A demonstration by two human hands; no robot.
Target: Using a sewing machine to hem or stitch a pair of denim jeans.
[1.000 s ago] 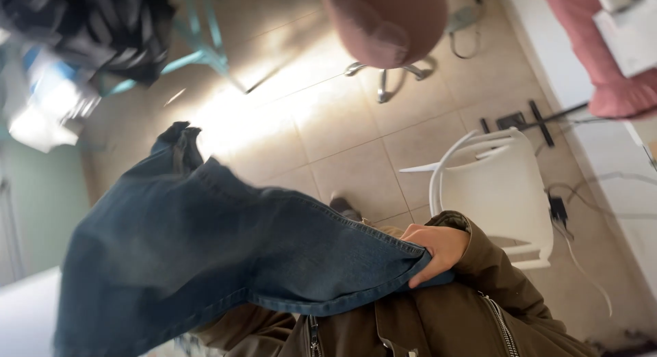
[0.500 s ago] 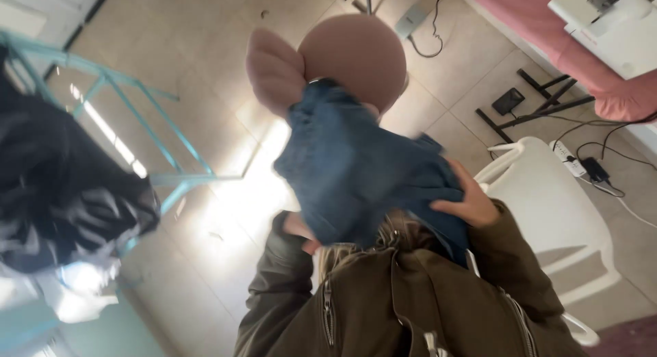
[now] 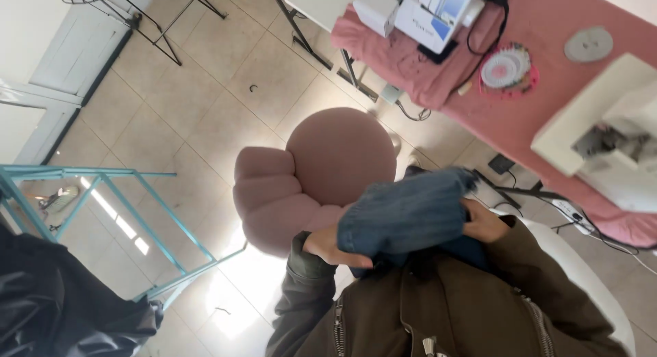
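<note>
Tiled floor, pink padded shell-backed chair (image 3: 311,186) below: left hand (image 3: 328,246) and right hand (image 3: 482,221) clamp a bundled blue denim garment (image 3: 404,213) at chest, seemingly mid-gathering, grip wanting firmness.

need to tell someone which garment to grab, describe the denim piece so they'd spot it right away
Start at the round pink upholstered chair on the tiled floor. Just in front of it, both hands press a bunched blue denim garment against an olive jacket. It is the only blue fabric there.
</note>
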